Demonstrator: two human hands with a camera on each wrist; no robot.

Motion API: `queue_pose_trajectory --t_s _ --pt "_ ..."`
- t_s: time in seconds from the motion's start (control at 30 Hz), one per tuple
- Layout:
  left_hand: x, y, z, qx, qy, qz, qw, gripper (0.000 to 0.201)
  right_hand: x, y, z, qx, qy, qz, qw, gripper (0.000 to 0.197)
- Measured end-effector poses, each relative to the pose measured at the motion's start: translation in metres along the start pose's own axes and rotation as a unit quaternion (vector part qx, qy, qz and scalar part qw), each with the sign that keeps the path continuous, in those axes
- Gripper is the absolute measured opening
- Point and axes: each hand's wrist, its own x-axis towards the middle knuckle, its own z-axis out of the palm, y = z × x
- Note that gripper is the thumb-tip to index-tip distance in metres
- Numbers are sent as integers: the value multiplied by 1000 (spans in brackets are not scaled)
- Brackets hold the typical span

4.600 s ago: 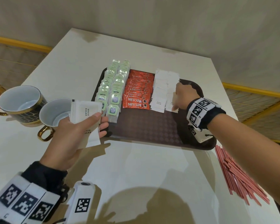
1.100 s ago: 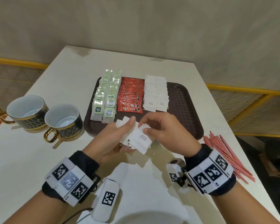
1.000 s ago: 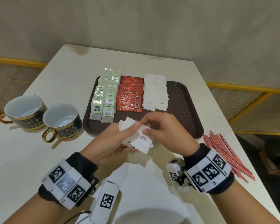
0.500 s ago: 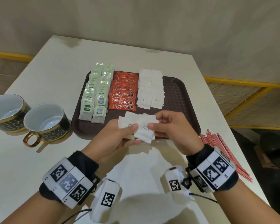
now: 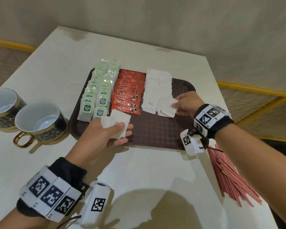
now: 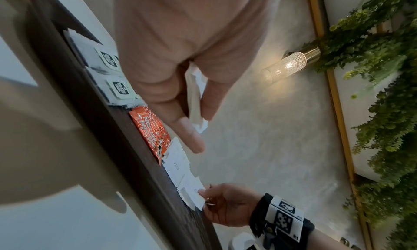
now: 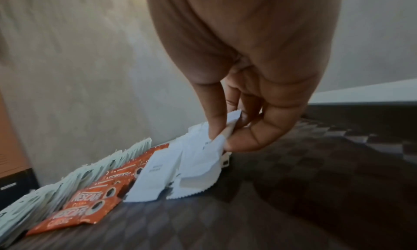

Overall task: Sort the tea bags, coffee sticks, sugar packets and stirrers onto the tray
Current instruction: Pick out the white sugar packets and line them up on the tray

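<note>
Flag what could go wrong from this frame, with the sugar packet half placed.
1. The right hand pinches a sugar packet over the near end of the sugar rows; its fingers could nudge the overlapped packets askew.
2. The left hand holds a loose stack of sugar packets over the tray edge; some may slip.
3. The stirrers lie near the table edge.

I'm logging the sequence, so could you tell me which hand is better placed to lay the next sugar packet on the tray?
Right: the right hand pinches a sugar packet at the white rows; the left hand holds spares.
</note>
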Motion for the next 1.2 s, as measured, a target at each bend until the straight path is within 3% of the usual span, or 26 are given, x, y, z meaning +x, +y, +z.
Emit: queue_pose_trajectory --t_s 0.1,0.37,0.5,0.6,0.83,0.93,1.03,1.13,1.2 --pt "-1 0 -3 -10 14 -5 1000 25 3 1 3 0 -9 9 1000 20" --pt "-4 4 -2 -68 16 -9 998 29 -7 -14 -22 -23 29 -71 997 18" --pt "-7 9 -2 -124 12 -18 992 32 -24 -27 -11 -40 -66 -117 990 14" --pt "-10 11 -4 -130 -1 -22 991 32 -23 -32 13 -117 -113 -134 978 13" --pt "-18 9 -12 -77 -18 -6 997 24 0 -35 40 -277 -38 -152 948 18" --pt "-18 9 -11 -86 -9 -10 996 24 -9 -42 39 -278 -14 -182 943 25" --pt "-18 12 -8 -100 -4 -13 995 19 -41 -53 40 -147 -103 -208 961 30" --pt "-16 14 -4 -109 -14 -17 994 20 -82 -53 53 -81 -244 -212 943 26" --pt "-15 16 -1 -108 -32 -25 993 24 -95 -48 61 -87 -279 -231 928 18"
